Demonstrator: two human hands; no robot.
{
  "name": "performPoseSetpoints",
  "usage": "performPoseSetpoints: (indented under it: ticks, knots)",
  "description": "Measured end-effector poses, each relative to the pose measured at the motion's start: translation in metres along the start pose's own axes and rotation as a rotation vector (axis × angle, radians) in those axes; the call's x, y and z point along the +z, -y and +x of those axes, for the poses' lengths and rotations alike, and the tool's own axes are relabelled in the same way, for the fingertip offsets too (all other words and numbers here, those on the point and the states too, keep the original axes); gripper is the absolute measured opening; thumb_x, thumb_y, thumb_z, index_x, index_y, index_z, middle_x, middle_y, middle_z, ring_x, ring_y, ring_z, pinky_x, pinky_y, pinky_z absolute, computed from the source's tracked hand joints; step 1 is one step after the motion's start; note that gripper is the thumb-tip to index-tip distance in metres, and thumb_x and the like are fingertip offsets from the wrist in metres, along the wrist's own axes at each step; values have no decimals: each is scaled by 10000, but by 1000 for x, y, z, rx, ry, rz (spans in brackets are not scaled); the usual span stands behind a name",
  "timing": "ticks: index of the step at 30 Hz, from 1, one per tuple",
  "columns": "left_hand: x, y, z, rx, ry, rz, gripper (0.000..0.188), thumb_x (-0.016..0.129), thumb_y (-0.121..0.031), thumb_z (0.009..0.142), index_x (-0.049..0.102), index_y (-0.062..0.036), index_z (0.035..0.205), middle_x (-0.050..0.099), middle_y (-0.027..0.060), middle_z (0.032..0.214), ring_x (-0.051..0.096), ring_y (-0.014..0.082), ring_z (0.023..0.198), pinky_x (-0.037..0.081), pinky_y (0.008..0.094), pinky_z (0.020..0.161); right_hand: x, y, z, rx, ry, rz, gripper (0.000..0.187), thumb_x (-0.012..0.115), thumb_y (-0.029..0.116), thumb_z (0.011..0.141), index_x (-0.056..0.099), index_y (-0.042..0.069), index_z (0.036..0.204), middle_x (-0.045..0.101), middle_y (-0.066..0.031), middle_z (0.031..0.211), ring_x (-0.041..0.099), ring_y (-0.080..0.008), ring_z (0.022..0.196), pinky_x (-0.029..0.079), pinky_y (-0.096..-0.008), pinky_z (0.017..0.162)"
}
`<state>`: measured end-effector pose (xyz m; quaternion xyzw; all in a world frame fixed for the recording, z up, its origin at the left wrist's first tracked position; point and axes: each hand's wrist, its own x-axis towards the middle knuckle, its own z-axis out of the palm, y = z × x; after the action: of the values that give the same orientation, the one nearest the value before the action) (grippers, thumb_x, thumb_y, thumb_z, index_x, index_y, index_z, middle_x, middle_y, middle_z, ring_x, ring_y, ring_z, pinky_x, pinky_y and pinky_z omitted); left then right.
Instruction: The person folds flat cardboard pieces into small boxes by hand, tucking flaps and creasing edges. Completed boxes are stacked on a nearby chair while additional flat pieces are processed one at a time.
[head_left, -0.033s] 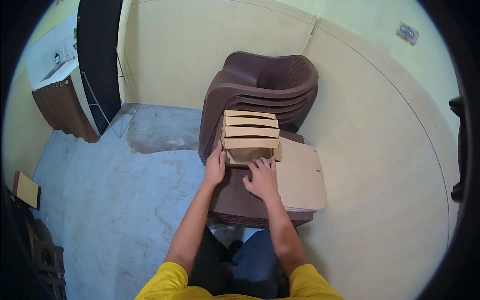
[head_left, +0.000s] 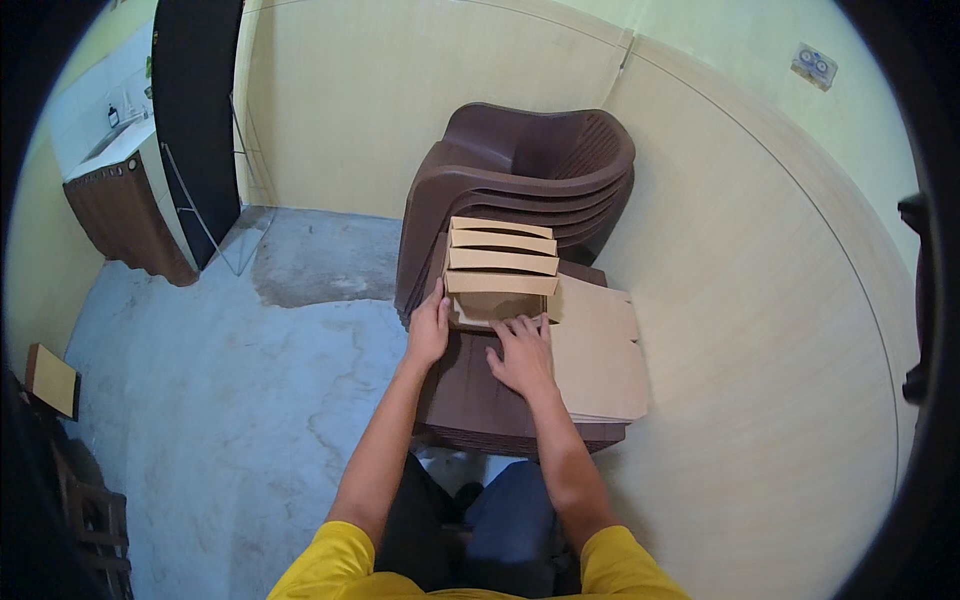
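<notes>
A row of cardboard boxes (head_left: 502,285), brown and open toward me, stands nested one behind another on the seat of a stacked brown plastic chair (head_left: 470,385). My left hand (head_left: 428,328) is closed against the left side of the nearest box, fingers along its wall. Over that box's lower front edge lies my right hand (head_left: 522,355), fingers apart and fingertips touching the cardboard, thumb out to the left. Flat cardboard sheets (head_left: 600,355) lie in a pile on the seat's right side, beside my right hand.
More chairs are stacked under this one, their backs (head_left: 540,150) rising behind the boxes. A pale wall (head_left: 760,330) stands close on the right. To the left is a bluish floor (head_left: 230,400), with a black door (head_left: 198,120) and a curtained sink (head_left: 130,210) farther off.
The view has shifted very slightly. Both hands stay at the same places on the nearest box.
</notes>
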<state>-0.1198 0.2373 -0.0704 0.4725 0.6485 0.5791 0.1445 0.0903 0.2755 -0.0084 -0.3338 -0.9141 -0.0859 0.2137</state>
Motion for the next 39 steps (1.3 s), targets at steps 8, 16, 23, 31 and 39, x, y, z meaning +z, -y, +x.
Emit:
performPoseSetpoints:
  ticks: [8,16,23,31,39]
  knots:
    - [7,0,24,48,-103,95,439,587,-208,1097,640,54,1445,717,296,1334,703,440,1240,542,457,1081,46,-30,67,197,104,-15,225,569,298,1089,701,184,1232,751,-106,1148,713,-333,1132,370,-650,1195]
    - [10,10,25,-43,-139,-57,347,644,-85,992,702,43,1309,785,229,1194,785,327,1093,613,406,984,66,-47,115,282,250,7,362,573,272,1087,638,197,1434,688,-118,1401,584,-327,1398,253,-673,1281]
    - [13,8,26,-75,-166,-1,265,665,-86,957,740,34,1181,801,196,1097,799,308,989,629,402,909,63,-43,99,288,270,-103,725,662,414,1033,404,139,1652,446,-132,1660,287,-346,1620,209,-682,1302]
    - [18,11,26,-16,-156,32,226,682,-76,925,737,21,1121,793,194,1050,792,327,958,620,418,888,65,-52,108,297,250,-27,870,677,450,1010,272,174,1729,309,-150,1761,168,-354,1672,106,-691,1322]
    - [21,13,25,6,-146,81,209,669,-59,913,722,17,1100,785,191,1035,788,333,926,616,428,855,-9,-94,-4,476,211,-50,812,676,508,993,397,230,1703,204,-147,1816,85,-397,1689,72,-699,1315]
